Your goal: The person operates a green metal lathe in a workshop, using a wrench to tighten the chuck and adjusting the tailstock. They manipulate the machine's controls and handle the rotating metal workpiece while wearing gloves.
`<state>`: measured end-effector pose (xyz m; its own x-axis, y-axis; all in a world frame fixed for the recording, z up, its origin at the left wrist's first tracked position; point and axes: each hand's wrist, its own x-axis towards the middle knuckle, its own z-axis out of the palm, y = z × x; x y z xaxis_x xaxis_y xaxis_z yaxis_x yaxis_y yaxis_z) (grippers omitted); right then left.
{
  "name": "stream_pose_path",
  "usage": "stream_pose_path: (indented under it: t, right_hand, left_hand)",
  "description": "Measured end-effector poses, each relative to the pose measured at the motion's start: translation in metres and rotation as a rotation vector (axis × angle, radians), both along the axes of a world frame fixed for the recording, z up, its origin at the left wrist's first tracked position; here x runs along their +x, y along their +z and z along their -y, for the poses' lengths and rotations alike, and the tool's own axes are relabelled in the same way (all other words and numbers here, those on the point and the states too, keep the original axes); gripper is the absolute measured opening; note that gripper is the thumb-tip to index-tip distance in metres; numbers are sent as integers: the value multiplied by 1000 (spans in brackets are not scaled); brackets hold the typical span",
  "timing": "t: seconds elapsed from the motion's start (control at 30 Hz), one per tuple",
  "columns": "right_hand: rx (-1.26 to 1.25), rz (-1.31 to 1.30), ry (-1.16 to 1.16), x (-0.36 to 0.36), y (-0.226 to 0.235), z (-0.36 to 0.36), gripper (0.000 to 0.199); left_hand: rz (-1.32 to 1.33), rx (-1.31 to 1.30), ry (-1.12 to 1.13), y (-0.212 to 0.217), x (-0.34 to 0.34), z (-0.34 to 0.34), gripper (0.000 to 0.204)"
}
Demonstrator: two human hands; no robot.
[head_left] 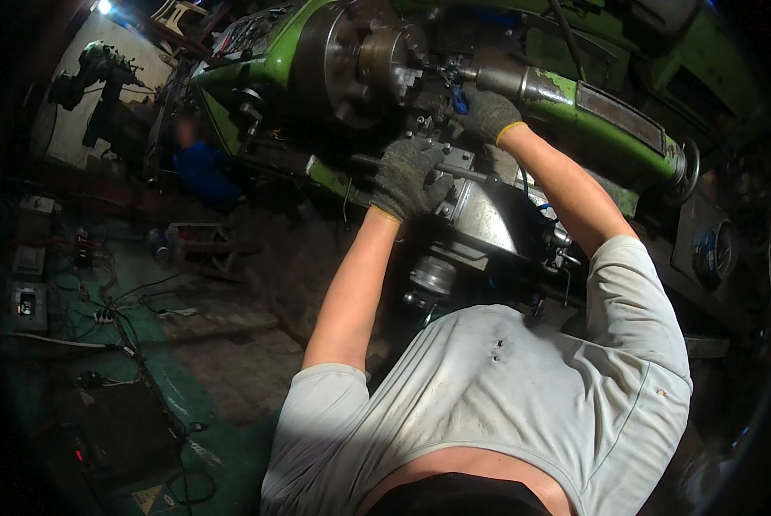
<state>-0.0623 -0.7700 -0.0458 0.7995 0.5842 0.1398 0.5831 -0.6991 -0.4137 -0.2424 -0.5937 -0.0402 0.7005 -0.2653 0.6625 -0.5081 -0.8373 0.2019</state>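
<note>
A green lathe stretches across the top, its large round chuck (391, 64) left of my hands. My left hand (405, 179), in a dark grey knitted glove, lies by the tool post (457, 157). A dark metal bar (471, 174) runs between its fingers and thumb, and the fingers curl over it. Farther right and beyond, my right hand (492, 115), gloved alike with a yellow cuff edge, is beside the tailstock (501, 73). A small blue object (459, 101) shows at its fingertips; its kind is unclear. The fingers look closed on it, though partly hidden.
Below the tool post sits the bright metal cross slide (486, 215), with a round metal part (433, 275) nearer me. A handwheel (688, 172) ends the tailstock at right. Cables (136, 353) cross the green floor at left. A person in blue (203, 172) is beyond the lathe's left end.
</note>
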Motion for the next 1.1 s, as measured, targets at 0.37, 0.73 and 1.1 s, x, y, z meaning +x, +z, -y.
stream_pose_path:
  t: [0.37,0.73,1.1]
  right_hand:
    - [-18,63,13,0,-6,-3,57]
    - [3,84,11,-1,-1,-5,58]
    - [-70,-5,31,-5,11,-2,64]
  left_hand:
    - [-39,26,-9,-1,0,-4,48]
    - [-27,17,13,-5,0,-4,50]
    - [-42,29,14,0,-1,-3,45]
